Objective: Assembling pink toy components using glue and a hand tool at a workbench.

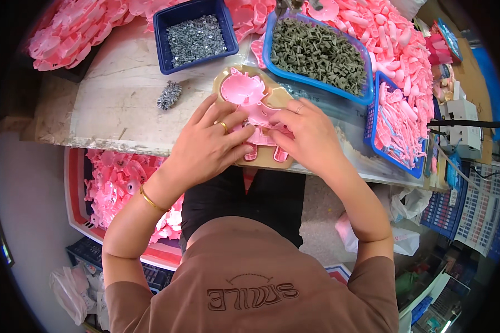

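A pink plastic figure shell (243,89), with a round hollow head and a body below, lies in a tan shaped holder (278,95) at the table's near edge. From the left, my left hand (214,136) reaches over the body, its bent fingers pressed on the shell's middle. Opposite it, my right hand (305,133) has thumb and fingers closed on the shell's right side. Both hands cover much of the body; any small part between the fingertips is hidden. Two short pink legs (280,154) show below the hands.
Behind stand a dark blue bin of small metal screws (197,41) and a blue tub of grey-green parts (319,55). A blue basket (371,119) holds thin pink pieces. A metallic clump (169,95) lies left. Pink parts (397,50) pile behind; more pink shells (116,180) fill a bin below.
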`<action>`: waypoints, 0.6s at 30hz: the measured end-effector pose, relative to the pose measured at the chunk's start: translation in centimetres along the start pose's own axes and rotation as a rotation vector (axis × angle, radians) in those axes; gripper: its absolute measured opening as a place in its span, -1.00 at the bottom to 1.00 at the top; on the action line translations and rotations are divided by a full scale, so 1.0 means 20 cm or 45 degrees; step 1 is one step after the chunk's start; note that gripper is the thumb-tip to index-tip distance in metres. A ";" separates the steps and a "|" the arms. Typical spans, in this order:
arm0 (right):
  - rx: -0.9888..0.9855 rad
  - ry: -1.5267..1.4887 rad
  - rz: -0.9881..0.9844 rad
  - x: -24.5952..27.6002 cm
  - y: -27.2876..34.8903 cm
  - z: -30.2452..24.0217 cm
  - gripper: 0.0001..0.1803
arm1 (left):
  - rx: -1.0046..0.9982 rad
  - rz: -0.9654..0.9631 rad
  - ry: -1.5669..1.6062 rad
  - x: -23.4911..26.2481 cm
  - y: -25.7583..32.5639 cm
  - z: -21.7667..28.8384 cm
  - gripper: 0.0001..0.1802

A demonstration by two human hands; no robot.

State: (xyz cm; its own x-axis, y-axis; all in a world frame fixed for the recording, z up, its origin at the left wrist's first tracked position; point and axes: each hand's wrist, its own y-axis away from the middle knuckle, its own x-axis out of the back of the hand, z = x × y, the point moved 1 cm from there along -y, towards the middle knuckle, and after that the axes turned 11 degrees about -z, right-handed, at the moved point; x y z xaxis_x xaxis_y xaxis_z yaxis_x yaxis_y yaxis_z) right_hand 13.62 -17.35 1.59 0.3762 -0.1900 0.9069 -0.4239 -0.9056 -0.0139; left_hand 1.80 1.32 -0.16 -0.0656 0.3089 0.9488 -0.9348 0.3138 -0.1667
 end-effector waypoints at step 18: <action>0.093 0.125 0.169 -0.01 0.06 0.04 -0.89 | 0.086 0.011 0.032 -0.03 0.00 0.04 -0.65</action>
State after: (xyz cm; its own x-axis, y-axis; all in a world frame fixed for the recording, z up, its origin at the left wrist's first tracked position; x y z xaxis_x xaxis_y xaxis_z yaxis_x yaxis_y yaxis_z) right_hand 13.73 -18.65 1.09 0.2371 -0.2753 0.9317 -0.4021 -0.9008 -0.1639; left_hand 1.59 0.29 -0.52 -0.0654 0.3340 0.9403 -0.9556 0.2503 -0.1554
